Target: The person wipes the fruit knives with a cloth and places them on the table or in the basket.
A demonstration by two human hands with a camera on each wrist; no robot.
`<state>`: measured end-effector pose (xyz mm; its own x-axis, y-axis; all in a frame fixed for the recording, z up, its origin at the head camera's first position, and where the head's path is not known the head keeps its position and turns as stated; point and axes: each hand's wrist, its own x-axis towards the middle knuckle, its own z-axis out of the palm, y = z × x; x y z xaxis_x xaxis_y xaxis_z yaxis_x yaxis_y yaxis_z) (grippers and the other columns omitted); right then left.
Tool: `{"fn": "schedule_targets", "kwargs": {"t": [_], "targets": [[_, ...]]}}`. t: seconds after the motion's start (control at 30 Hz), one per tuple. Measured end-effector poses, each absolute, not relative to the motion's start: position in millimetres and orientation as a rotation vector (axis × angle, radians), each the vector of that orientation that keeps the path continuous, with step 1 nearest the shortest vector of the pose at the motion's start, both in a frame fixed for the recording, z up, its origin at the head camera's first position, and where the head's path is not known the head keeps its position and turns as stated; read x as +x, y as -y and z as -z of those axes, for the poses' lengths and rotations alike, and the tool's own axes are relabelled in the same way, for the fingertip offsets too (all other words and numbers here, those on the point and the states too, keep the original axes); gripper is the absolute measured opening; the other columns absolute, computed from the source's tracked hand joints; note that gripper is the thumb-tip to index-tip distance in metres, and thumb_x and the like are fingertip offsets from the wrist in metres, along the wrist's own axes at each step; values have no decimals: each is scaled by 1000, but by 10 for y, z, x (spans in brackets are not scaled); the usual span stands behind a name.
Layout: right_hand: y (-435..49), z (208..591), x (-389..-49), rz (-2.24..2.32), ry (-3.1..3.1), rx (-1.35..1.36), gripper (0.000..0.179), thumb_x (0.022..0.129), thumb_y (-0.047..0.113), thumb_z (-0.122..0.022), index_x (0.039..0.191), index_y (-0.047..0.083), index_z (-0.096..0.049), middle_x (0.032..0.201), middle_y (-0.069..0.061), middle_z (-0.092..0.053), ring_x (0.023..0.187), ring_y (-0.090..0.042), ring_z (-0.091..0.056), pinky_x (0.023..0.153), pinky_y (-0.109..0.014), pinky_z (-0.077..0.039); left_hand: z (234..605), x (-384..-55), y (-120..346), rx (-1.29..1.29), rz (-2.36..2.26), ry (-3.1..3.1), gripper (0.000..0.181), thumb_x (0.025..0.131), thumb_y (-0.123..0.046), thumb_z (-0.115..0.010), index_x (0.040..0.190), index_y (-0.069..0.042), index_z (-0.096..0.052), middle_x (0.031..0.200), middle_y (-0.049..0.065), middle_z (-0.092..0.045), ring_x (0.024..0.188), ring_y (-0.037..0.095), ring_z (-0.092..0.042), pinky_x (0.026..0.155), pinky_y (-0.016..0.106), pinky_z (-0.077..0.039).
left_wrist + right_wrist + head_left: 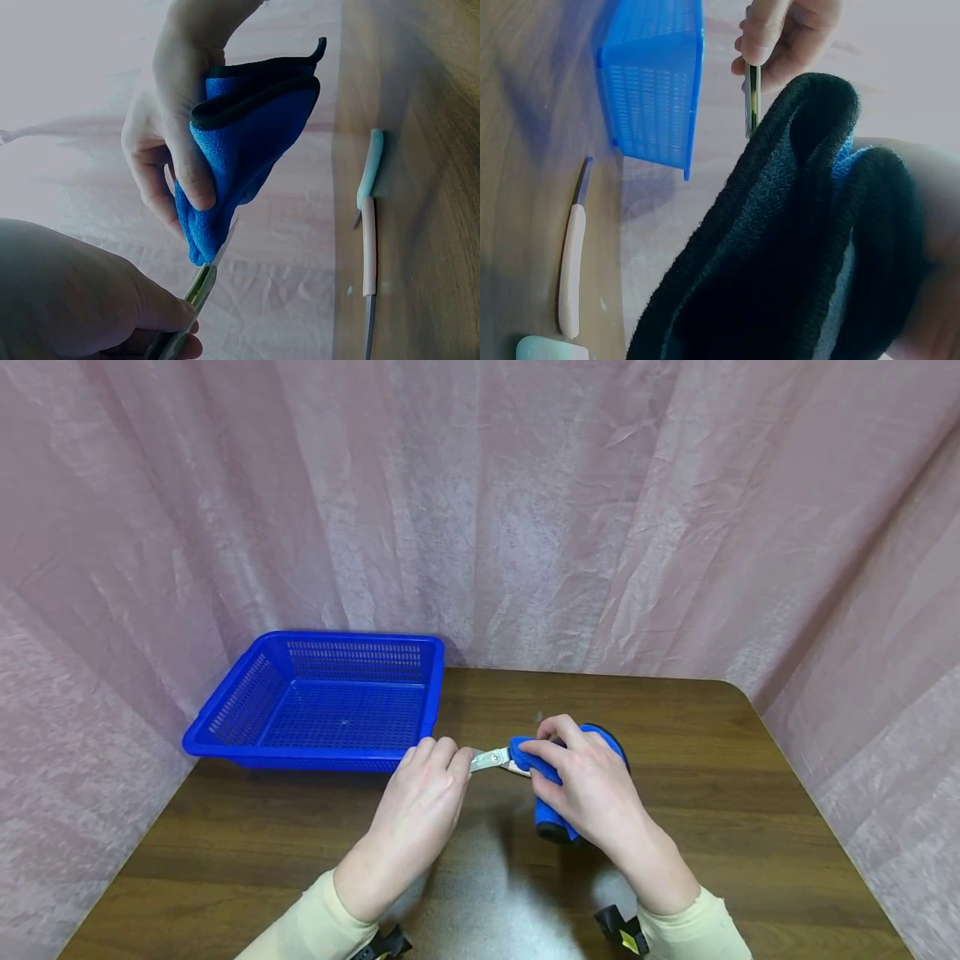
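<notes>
My left hand (423,785) grips the handle end of metal scissors (491,760), fingers curled round it so that the handles are hidden. The riveted joint shows between my two hands, its metal parts crossing. A folded blue cloth (240,154) with black edging is pinched between the thumb and fingers of my right hand (592,781). Its lower fold wraps over one blade, while another thin metal strip sticks out beside it. In the right wrist view, the dark-edged cloth (742,247) fills the foreground and covers most of my right hand.
A blue plastic basket (311,752) stands at the back left of the wooden table (712,827). A pink-handled knife (571,270) and a mint-handled knife (370,165) lie on the table, both hidden in the head view. Pink curtains (480,510) hang behind.
</notes>
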<state>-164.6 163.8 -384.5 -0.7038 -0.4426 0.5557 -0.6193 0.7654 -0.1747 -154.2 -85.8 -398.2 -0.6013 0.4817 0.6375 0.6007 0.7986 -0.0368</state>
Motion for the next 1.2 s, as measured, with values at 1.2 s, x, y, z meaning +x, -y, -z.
{"fn": "schedule_targets", "kwargs": {"t": [1.2], "targets": [[-1852, 3767, -1648, -564, 2554, 420, 31, 90, 8, -81, 120, 12, -85, 119, -8, -66, 87, -33, -72, 85, -52, -55, 3973, -1559, 911, -766, 268, 2286, 11, 93, 1, -78, 101, 0, -70, 83, 8, -55, 72, 32, -51, 62, 40, -41]]}}
